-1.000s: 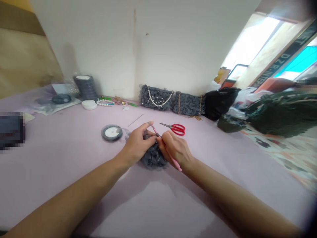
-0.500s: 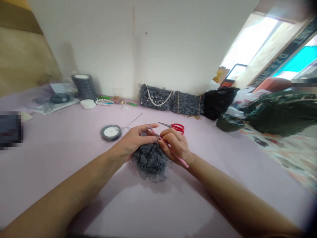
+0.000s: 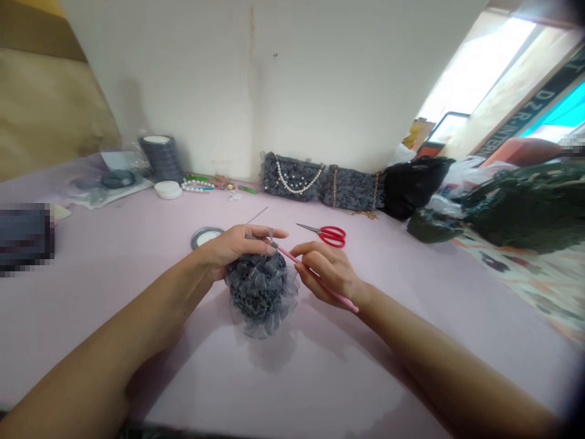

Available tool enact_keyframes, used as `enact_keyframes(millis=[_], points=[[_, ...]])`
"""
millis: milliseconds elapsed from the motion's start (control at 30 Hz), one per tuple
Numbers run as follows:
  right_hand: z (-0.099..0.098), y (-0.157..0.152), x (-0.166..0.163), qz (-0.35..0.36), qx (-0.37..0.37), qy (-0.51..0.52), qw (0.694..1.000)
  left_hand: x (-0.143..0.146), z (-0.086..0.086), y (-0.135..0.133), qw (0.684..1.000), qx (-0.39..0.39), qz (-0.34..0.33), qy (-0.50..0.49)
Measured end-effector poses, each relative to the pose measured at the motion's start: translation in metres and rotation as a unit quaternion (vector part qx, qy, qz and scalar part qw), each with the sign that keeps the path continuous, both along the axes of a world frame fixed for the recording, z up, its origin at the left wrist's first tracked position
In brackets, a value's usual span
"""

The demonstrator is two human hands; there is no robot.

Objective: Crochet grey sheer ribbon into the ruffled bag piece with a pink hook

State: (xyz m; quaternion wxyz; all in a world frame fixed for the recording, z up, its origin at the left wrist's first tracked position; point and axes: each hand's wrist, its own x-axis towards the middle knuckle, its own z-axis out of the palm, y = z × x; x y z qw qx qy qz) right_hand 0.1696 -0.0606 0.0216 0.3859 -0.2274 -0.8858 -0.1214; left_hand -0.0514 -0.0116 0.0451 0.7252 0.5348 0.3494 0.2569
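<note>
A grey ruffled crochet piece (image 3: 260,292), worked in sheer ribbon, is pinched at its top edge by my left hand (image 3: 242,244). My left index finger stretches out above it with ribbon running near the fingertip. My right hand (image 3: 326,271) grips a pink crochet hook (image 3: 336,295), whose tip reaches the top of the piece beside my left thumb. Partly behind my left hand lies a ribbon spool (image 3: 201,235) with a white centre. Red-handled scissors (image 3: 331,235) rest just beyond my right hand.
Two grey ruffled bags (image 3: 292,177) lean on the wall, one with a pearl strap. Black plastic (image 3: 414,186) and a dark green bag (image 3: 525,207) are at right. Stacked ribbon spools (image 3: 159,160), a white round container (image 3: 167,189) and pearls (image 3: 197,186) stand back left.
My hands have drawn apart a little, the left one moving left with the crochet piece. The hook now shows more of its shaft between them. The view has shifted slightly.
</note>
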Motion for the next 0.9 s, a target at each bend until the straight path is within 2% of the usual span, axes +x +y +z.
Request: enact_keyframes(millis=[133,233,300,400,500,600,667,800,900], points=[[0.002,-0.002,0.001,0.021,-0.061,0.003,0.998,-0.006,-0.003,0.007,1.0,-0.014,-0.02,-0.009],[0.005,-0.005,0.001,0.037,-0.129,0.049,0.99,-0.011,-0.003,0.01,0.999,-0.03,-0.034,-0.008],[0.007,-0.008,-0.001,0.048,-0.192,0.09,0.976,-0.011,-0.001,0.009,0.999,-0.025,-0.033,-0.002],[0.005,-0.012,-0.008,0.062,-0.288,0.17,0.94,-0.002,-0.001,0.002,0.999,0.004,-0.042,-0.007],[-0.003,-0.011,-0.016,0.027,-0.288,0.254,0.923,0.013,-0.007,-0.008,0.997,0.025,-0.052,-0.045],[-0.008,-0.006,-0.017,-0.051,-0.241,0.266,0.932,0.026,-0.016,-0.016,0.996,0.087,0.003,-0.03],[-0.005,-0.005,-0.015,-0.096,-0.252,0.241,0.932,0.031,-0.019,-0.019,0.988,0.153,0.027,0.012],[0.011,-0.007,-0.011,-0.156,-0.36,0.195,0.899,0.036,-0.017,-0.025,0.953,0.276,0.043,0.12],[0.02,-0.009,-0.011,-0.148,-0.442,0.215,0.858,0.035,-0.012,-0.026,0.924,0.339,0.049,0.172]])
